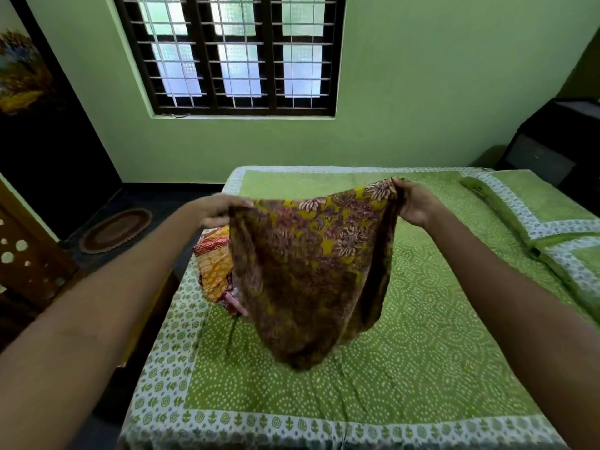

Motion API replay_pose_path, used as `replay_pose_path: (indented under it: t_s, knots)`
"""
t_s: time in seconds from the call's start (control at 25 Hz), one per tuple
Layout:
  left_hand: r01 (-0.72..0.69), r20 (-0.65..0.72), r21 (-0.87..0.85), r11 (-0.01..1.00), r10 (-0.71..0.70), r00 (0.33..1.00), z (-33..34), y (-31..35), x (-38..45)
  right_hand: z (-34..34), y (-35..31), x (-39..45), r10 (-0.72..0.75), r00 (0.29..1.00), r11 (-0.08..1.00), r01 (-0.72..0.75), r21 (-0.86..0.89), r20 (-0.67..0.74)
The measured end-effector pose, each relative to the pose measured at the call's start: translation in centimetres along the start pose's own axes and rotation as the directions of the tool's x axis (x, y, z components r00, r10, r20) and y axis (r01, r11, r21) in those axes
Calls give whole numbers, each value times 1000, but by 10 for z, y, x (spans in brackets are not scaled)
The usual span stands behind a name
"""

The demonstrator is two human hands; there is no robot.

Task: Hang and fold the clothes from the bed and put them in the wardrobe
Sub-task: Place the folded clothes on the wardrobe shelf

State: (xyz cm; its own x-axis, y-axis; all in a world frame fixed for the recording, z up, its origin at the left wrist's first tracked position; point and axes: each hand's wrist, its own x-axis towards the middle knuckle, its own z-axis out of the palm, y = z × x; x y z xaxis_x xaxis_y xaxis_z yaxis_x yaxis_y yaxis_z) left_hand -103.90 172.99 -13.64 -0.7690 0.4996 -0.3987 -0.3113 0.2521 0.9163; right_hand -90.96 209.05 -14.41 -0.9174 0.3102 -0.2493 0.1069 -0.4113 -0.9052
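Holding floral cloth (311, 264) up over bed (422, 352): we note L hand (220, 211) & R hand (414, 203) each pinching a top corner.

Orange clothes (214, 267) partly hidden behind held floral garment (308, 271).

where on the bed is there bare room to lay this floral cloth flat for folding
Free: the wide green bedspread between the hanging floral cloth and the pillows, and the strip towards the near patterned border. Crowded: the left edge, where the orange garment pile lies under the left hand.
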Motion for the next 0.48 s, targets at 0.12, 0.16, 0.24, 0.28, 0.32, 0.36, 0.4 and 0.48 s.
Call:
replay_pose_path:
  t_s: [0.12, 0.16, 0.24, 0.28, 0.32, 0.36, 0.4, 0.48]
  knots:
    - [-67, -9, -312, 948, 68, 998, 2, -1, 8, -6, -11, 1, 0, 996, 993, 10, 114, -87]
    - [-20, 37, -279, 960, 32, 999, 5, -3, 8, -9, -12, 3, 14, 995, 992, -1, 128, -96]
    - [54, 46, -139, 989, -48, 998, 7, -9, 11, -17, -21, 1, 65, 995, 998, -65, 1, -80]
    - [55, 18, -133, 990, -53, 998, 6, -9, 13, -23, -28, 0, 105, 991, 985, -115, -131, -78]
    - [35, -6, -136, 990, -36, 999, 3, -7, 13, -28, -34, -2, 159, 985, 945, -173, -276, -73]
    - [26, -13, -153, 988, -28, 1000, -2, -3, 14, -33, -41, -4, 227, 971, 883, -240, -404, -80]
    - [27, -29, -158, 987, -31, 999, -7, 3, 14, -35, -48, -7, 282, 956, 824, -287, -488, -85]
    - [-24, -90, -215, 976, 5, 996, -14, 13, 15, -32, -62, -14, 253, 966, 855, -251, -454, -58]
